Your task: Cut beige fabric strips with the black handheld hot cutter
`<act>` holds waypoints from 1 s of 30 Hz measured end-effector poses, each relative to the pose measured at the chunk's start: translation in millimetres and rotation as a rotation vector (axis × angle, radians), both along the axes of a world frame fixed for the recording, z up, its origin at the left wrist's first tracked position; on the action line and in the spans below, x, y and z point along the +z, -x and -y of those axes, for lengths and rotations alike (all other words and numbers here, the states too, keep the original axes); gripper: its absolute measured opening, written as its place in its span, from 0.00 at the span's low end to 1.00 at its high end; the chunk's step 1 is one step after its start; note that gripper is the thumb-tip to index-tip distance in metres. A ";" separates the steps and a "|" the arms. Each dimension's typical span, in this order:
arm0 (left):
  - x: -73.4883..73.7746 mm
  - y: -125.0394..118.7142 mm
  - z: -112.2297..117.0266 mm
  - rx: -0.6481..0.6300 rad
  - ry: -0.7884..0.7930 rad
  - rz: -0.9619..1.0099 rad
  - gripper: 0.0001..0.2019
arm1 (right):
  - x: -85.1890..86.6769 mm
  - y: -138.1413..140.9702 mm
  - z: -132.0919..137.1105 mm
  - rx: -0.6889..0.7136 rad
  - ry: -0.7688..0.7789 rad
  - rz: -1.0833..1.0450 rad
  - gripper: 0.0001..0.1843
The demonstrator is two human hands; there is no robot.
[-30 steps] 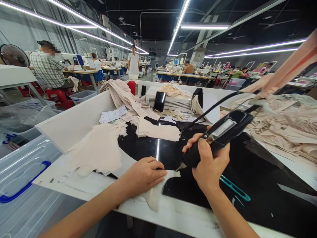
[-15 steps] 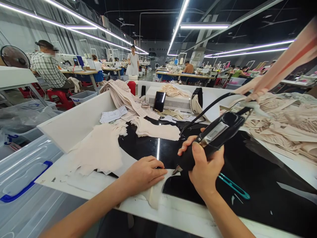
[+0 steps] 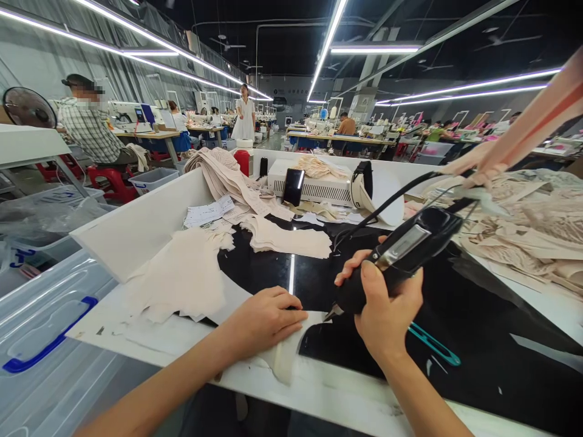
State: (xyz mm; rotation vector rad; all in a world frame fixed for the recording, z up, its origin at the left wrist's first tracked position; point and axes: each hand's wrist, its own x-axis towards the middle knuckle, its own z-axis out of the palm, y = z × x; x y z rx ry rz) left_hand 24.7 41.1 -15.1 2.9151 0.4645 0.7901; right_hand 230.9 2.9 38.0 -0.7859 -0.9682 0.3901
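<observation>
Gripping a black, metal-tipped handheld tool point(image 3: 405, 252) in right hand point(image 3: 387, 309), right of centre; laying left hand point(image 3: 268, 318) flat on curved off-white sheet point(image 3: 285, 361), lower centre (near that tip point(image 3: 334, 312)).

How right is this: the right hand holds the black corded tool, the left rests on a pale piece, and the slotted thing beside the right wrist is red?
Not quite: the slotted thing is teal, as the head view shows. The right hand holds the black corded tool; the left hand rests on the pale piece.
</observation>
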 end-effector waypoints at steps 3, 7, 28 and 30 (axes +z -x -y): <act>2.7 0.0 6.4 0.031 -0.007 0.019 0.11 | -1.0 -0.8 1.2 -0.010 0.018 -0.007 0.19; 1.0 -2.6 24.6 0.172 -0.027 0.002 0.10 | -4.4 -3.1 2.2 -0.041 0.065 -0.043 0.24; 16.7 -3.6 20.0 0.310 0.345 -0.220 0.17 | -0.4 15.4 24.1 -0.060 -0.001 -0.029 0.19; 16.4 -2.9 19.2 0.295 0.326 -0.209 0.17 | 0.0 16.7 25.8 -0.058 -0.007 -0.032 0.18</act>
